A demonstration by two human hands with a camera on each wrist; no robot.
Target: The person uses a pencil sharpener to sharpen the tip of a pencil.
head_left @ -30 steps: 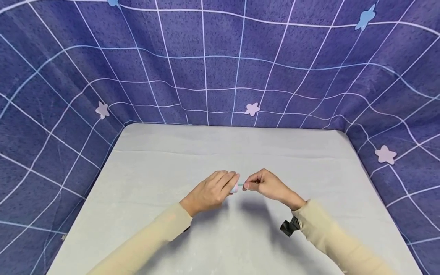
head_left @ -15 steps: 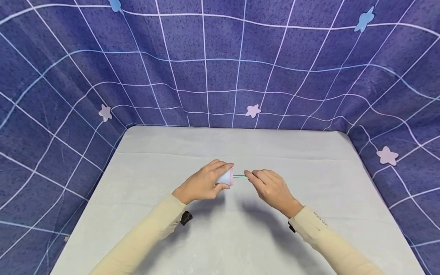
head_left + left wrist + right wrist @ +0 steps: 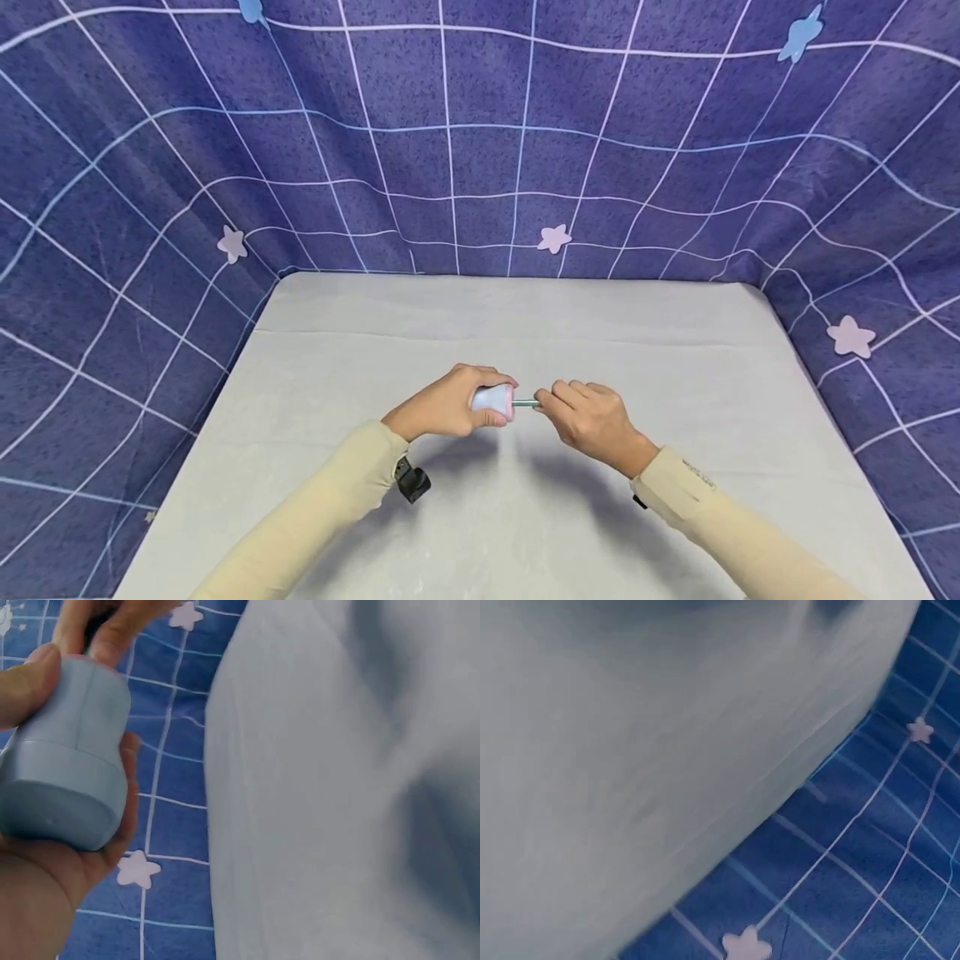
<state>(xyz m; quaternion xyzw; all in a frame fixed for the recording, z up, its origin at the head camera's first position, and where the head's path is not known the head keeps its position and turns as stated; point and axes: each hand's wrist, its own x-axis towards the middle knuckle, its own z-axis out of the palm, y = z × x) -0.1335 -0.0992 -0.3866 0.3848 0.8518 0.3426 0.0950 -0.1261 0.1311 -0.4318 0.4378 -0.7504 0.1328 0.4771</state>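
Head, hands: left hand (image 3: pixel 447 403) grips a pale-blue, waisted, plastic-looking body with pink rim (image 3: pixel 492 399); right hand (image 3: pixel 590 422) curls round a slim, shiny green rod (image 3: pixel 526 403).
Head, axis: roughly left-right, rim rightward, above the white-covered table (image 3: pixel 375 333).
Rod step: apparently working it; calls for alignment.
Left wrist: blunt base nearest.
Right wrist: fingers unseen.

Print (image 3: pixel 699 475) on the right sleeve (image 3: pixel 738 521) (tiny) is illegible.

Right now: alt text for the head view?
A person's left hand grips a pale blue object with a pink rim, while the right hand holds a greenish rod running toward it, above a white surface. A purple-blue curtain with stars hangs behind.
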